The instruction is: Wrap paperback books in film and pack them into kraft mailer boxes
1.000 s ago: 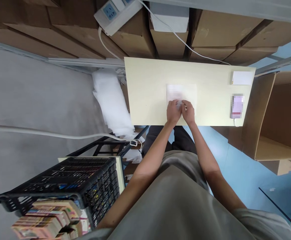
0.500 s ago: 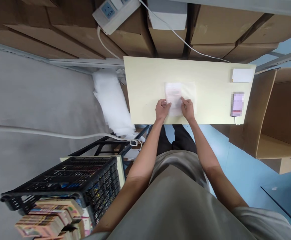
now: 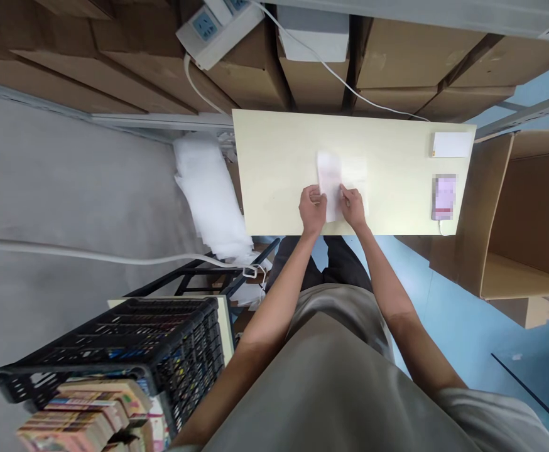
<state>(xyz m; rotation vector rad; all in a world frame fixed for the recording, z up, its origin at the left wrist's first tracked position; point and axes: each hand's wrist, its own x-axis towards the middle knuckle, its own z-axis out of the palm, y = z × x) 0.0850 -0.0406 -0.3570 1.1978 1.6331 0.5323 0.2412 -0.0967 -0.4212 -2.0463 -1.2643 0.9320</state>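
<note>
1. Sheet [image 3: 330, 172]: located mid-surface, between the left hand [image 3: 313, 204] and the right hand [image 3: 352, 204]. White, faint pink tint, long side running near to far.
2. Left hand: at the sheet's left edge, toward the near end. Grip closed on that edge, fingers curled.
3. Right hand: at the sheet's right edge, index finger and thumb in contact. Cannot tell whether this grip is pinching or only pressing.
4. Leaf [image 3: 357, 172]: pale, flat, immediately right of the sheet. Cannot tell whether the two are joined.
5. Surface [image 3: 274, 157]: pale, rectangular. Right end carries a white box [image 3: 450, 145] on the far side and a purple device [image 3: 444, 198], face blurred, on the near side. White lead at the device's near end.
6. Far side: cartons [image 3: 420, 59] in a row; power strip [image 3: 220, 31] over them, far left.
7. Left side: white wrap [image 3: 208, 194] near the surface; black crate [image 3: 109, 339] nearer, books [image 3: 76, 414] at its near end.
8. Right side: open carton [image 3: 533, 201] beside the surface.
</note>
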